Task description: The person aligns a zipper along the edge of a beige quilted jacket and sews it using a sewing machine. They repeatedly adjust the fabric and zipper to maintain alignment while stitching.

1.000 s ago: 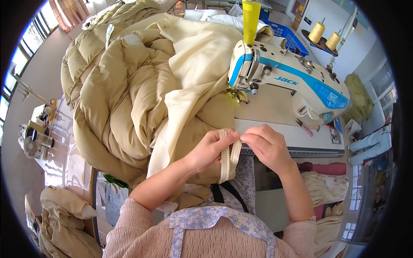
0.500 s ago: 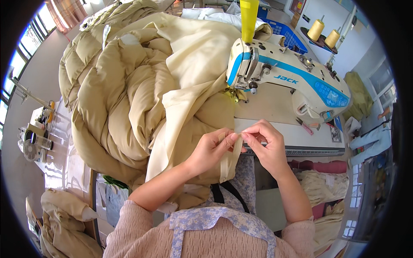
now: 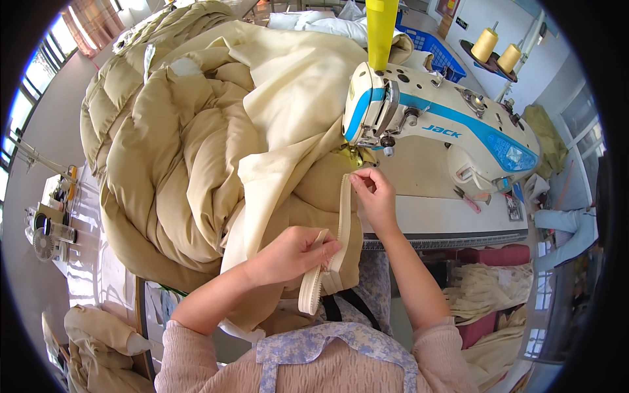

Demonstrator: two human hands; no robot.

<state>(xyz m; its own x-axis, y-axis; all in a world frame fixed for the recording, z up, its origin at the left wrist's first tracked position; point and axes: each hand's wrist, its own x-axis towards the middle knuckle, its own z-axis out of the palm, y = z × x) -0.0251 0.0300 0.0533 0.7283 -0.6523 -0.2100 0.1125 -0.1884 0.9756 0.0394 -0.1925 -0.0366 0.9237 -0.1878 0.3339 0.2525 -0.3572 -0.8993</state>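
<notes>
A zipper tape (image 3: 344, 209) runs between the two hands, in front of the padded garment (image 3: 177, 170) and near the front edge of the sewing table (image 3: 432, 215). The right hand (image 3: 377, 198) pinches its upper end between thumb and forefinger; the left hand (image 3: 295, 252), apart from the right, grips it lower down, a loop hanging beneath. Good handling calls for light, even tension, the tape untwisted, and the loop clear of the garment's folds.
</notes>
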